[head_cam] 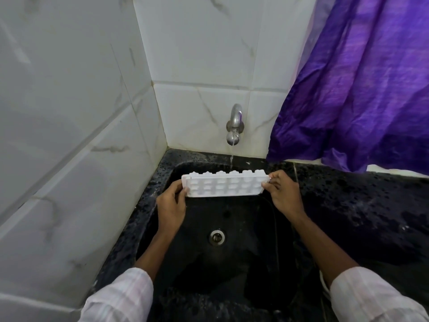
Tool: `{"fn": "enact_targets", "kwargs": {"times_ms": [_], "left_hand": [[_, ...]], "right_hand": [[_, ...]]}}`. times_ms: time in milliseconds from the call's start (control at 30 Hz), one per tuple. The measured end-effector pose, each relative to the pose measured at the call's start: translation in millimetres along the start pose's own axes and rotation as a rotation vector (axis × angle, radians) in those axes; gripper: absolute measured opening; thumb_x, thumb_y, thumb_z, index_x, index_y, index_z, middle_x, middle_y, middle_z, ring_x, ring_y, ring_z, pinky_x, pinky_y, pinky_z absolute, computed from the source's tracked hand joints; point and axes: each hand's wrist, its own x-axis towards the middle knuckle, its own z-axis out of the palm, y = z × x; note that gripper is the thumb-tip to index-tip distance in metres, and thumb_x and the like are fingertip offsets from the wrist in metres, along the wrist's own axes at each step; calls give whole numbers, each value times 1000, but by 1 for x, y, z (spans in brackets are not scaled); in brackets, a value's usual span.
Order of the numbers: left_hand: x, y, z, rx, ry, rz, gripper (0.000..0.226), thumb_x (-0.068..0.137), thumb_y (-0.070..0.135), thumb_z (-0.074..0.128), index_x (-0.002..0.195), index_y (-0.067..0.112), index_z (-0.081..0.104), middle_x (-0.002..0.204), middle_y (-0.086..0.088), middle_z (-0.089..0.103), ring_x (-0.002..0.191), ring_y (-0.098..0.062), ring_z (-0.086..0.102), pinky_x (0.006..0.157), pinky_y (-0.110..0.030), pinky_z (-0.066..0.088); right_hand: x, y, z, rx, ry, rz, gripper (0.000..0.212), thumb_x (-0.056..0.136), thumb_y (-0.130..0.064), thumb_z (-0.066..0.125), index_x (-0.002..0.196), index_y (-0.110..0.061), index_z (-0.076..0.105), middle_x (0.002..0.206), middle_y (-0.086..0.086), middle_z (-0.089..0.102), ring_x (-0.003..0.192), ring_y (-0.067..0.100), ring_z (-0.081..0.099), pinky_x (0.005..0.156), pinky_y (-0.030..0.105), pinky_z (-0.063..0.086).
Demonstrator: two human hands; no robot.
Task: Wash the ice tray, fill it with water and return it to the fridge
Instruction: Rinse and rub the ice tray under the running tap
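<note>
While you hold the ice tray [224, 184] tilted on edge over the sink [255, 263], underside towards you, your left hand [171, 209] and right hand [282, 194] pinch only its short ends. The thin stream from the tap [235, 126] lands at its far edge; wet plastic could slip, and tilted cells won't fill.

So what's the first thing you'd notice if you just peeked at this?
Probably the white ice tray, held at its two ends by the left hand and right hand over the black sink. A thin stream of water runs from the silver tap on the tiled wall down behind it. A bright purple curtain hangs at the right.
</note>
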Motion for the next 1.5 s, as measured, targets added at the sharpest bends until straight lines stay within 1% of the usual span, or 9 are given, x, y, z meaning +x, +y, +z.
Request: {"fn": "enact_targets", "kwargs": {"times_ms": [167, 300, 467, 667, 767, 867, 1133, 1400, 1500], "left_hand": [[-5, -4, 6, -120, -147, -180, 30, 100, 17, 57, 129, 17, 64, 120, 1, 70, 107, -14, 67, 91, -39, 58], [-7, 2, 10, -296, -197, -397, 23, 103, 19, 53, 124, 21, 63, 115, 0, 72, 105, -15, 69, 89, -43, 59], [-12, 2, 13, -316, -197, -576, 20, 103, 19, 54, 118, 18, 67, 99, -1, 76, 89, -18, 74, 81, -48, 62], [-19, -1, 16, -317, -219, -665, 21, 102, 19, 56, 118, 15, 69, 99, -3, 77, 89, -20, 75, 80, -50, 62], [-20, 2, 18, -329, -203, -686, 20, 102, 18, 56, 117, 16, 70, 99, -2, 78, 90, -20, 75, 78, -44, 62], [-19, 6, 21, -350, -176, -708, 18, 102, 17, 56, 113, 15, 70, 98, -3, 78, 90, -21, 75, 74, -41, 62], [-17, 9, 23, -388, -139, -773, 19, 102, 15, 56, 115, 12, 69, 98, -4, 78, 89, -21, 76, 70, -32, 61], [-22, 9, 26, -389, -128, -821, 23, 103, 15, 55, 121, 12, 68, 103, -5, 78, 92, -20, 76, 76, -38, 62], [-24, 13, 27, -385, -121, -831, 24, 103, 15, 54, 122, 10, 68, 104, -5, 77, 95, -22, 75, 83, -45, 62]], "right_hand": [[2, 13, 3, 49, -30, 159, 16, 89, -17, 70, 103, -14, 64, 95, 1, 73, 87, 13, 69, 85, 34, 57], [2, 15, 2, 13, -72, 211, 17, 91, -21, 68, 107, -16, 65, 97, 2, 73, 87, 12, 69, 85, 36, 57], [19, 16, 1, 38, -76, 268, 29, 89, -57, 54, 92, -32, 68, 93, -8, 73, 92, 12, 68, 92, 42, 55], [88, -36, 29, 202, -109, 289, 21, 93, -38, 60, 78, -25, 66, 86, -1, 73, 87, 16, 71, 87, 34, 58], [126, -60, 57, 257, -172, 331, 28, 89, -39, 62, 69, -20, 60, 71, -2, 63, 70, 15, 63, 79, 32, 57], [153, -72, 83, 308, -213, 432, 22, 92, -33, 62, 93, -11, 58, 92, 5, 63, 80, 16, 63, 77, 29, 58], [175, -56, 111, 557, -210, 644, 31, 91, -28, 66, 113, -8, 61, 90, 5, 63, 66, 14, 57, 52, 25, 51], [187, -54, 106, 724, -308, 736, 23, 94, -14, 53, 115, -10, 60, 78, 6, 58, 70, 18, 55, 63, 31, 50], [182, -52, 102, 749, -343, 711, 32, 95, -19, 58, 125, -6, 58, 92, 9, 63, 82, 21, 61, 67, 32, 54]]}}
